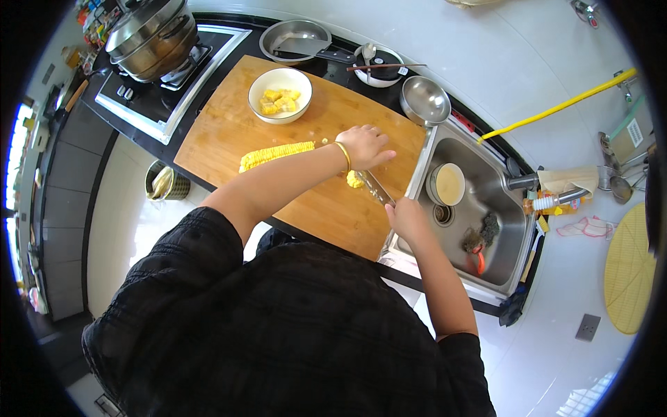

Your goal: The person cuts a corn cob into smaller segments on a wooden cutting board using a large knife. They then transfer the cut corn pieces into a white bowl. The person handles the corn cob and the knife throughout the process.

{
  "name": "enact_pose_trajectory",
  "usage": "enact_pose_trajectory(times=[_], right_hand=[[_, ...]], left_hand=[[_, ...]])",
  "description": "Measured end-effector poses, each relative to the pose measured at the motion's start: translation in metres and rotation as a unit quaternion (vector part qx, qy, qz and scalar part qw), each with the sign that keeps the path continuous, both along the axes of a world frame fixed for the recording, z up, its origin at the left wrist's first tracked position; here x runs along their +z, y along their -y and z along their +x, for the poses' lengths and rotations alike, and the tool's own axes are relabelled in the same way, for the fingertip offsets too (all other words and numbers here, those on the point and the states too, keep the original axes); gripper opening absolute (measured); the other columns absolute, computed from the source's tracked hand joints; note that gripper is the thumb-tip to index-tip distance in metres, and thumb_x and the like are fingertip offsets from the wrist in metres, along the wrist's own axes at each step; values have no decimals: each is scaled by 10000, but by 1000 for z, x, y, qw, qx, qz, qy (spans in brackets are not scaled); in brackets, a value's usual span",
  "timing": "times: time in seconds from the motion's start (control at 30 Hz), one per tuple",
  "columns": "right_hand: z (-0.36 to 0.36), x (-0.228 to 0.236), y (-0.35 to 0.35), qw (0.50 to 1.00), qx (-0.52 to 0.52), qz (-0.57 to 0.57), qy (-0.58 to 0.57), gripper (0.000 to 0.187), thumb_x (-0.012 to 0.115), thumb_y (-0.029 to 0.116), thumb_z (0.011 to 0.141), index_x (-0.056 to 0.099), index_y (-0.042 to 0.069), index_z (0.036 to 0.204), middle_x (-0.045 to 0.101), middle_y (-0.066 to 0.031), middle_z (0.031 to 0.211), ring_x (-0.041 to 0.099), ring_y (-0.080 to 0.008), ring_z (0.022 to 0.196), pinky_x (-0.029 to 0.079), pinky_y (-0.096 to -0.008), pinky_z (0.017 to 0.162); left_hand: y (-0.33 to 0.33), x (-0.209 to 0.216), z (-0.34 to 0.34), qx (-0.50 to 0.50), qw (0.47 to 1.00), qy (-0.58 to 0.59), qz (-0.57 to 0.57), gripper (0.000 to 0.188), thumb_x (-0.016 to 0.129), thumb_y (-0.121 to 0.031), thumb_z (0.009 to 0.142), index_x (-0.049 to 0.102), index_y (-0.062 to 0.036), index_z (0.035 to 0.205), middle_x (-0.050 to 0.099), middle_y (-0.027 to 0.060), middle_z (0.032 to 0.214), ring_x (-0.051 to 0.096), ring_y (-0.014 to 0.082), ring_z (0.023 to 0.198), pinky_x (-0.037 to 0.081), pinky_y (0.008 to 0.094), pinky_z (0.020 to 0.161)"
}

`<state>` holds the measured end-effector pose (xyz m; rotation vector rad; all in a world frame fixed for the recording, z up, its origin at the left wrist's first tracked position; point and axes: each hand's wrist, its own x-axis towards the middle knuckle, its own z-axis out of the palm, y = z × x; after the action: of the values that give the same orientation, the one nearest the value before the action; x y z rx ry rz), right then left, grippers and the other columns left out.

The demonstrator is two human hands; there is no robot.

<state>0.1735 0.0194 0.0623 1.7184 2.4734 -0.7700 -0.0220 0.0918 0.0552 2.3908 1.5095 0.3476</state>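
My right hand [410, 219] is closed round the handle of a kitchen knife [377, 187], whose blade points away to the left over a wooden cutting board [306, 219]. Over the far part of the blade lies my left hand [365, 146], with a yellow bangle at the wrist. Its fingers reach out and the thumb stands apart; whether the palm touches the knife is hidden. A small piece of corn [354, 179] sits beside the blade. Left of it lies a longer corn cob [278, 154], partly covered by my left forearm. Cut corn pieces [280, 101] fill a white bowl [257, 87] farther back.
At the right is a steel sink [500, 208] holding a bowl [448, 184], scouring pads and a red-handled tool [479, 258]. A pan [295, 38], a steel bowl [425, 101] and a dish with spoon and chopsticks line the back. A pot [153, 42] stands on the stove.
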Motion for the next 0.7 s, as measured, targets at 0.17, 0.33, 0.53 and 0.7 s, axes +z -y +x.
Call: enact_pose_trajectory(times=[0.17, 0.33, 0.53, 0.7], right_hand=[[-6, 12, -12, 998, 17, -43, 32, 251, 558, 222, 820, 644, -9, 773, 606, -234, 733, 596, -374, 725, 473, -444, 674], [-19, 24, -18, 996, 27, -65, 50, 237, 545, 204, 827, 638, -9, 782, 617, -224, 767, 605, -368, 751, 477, -438, 682], [-4, -16, -24, 991, 38, -107, 75, 287, 528, 249, 843, 637, -11, 788, 621, -225, 789, 605, -373, 760, 479, -435, 684], [3, -36, -21, 993, 27, -104, 55, 336, 529, 282, 842, 626, -31, 768, 616, -237, 776, 601, -382, 744, 479, -437, 671]], left_hand=[[-5, -8, -5, 23, 1000, 14, -1, 432, 352, -443, 893, 530, -54, 957, 560, 159, 961, 519, 318, 960, 415, 418, 819], [-8, -25, -13, 34, 998, 51, 11, 350, 385, -396, 891, 522, -74, 910, 563, 141, 885, 523, 317, 887, 408, 424, 778], [-3, -18, 0, 64, 998, -12, 19, 349, 380, -393, 891, 511, -70, 918, 570, 132, 895, 525, 295, 898, 404, 402, 775], [-4, -19, 8, 54, 997, -45, -15, 375, 364, -403, 893, 509, -59, 926, 568, 123, 925, 509, 287, 940, 387, 392, 802]])
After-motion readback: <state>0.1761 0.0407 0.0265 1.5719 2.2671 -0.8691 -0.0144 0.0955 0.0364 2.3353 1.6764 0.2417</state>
